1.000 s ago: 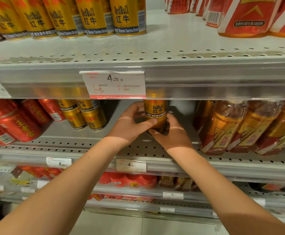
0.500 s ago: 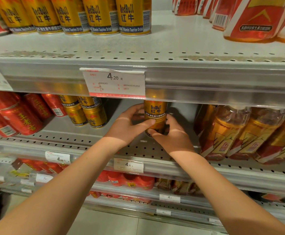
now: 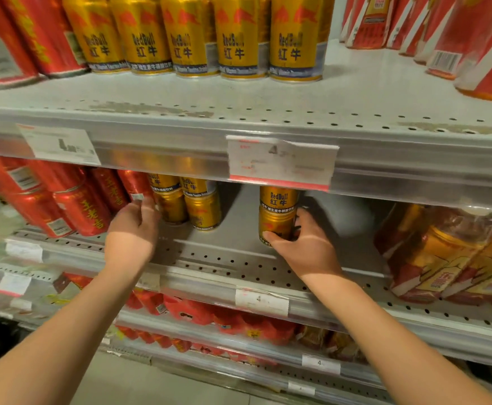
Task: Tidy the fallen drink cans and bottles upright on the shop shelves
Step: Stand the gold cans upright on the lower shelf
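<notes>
Uprighting step: right hand [image 3: 303,244] is clamped round the upright gold can [image 3: 278,211] on the shelf [image 3: 238,258]; left hand [image 3: 133,229], at its 9 o'clock, is at the leaning red cans [image 3: 87,211], grip unreadable through blur; next likely release, then straighten those.

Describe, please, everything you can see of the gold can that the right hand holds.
The can looks like shiny gold metal, a red mark partly behind the thumb. It stands upright on the grey perforated shelf, apart from the gold cans to its left. A RedBull can sits stacked on it, top hidden by a price tag. The right hand grips it low, thumb in front, fingers round its right side.
</notes>
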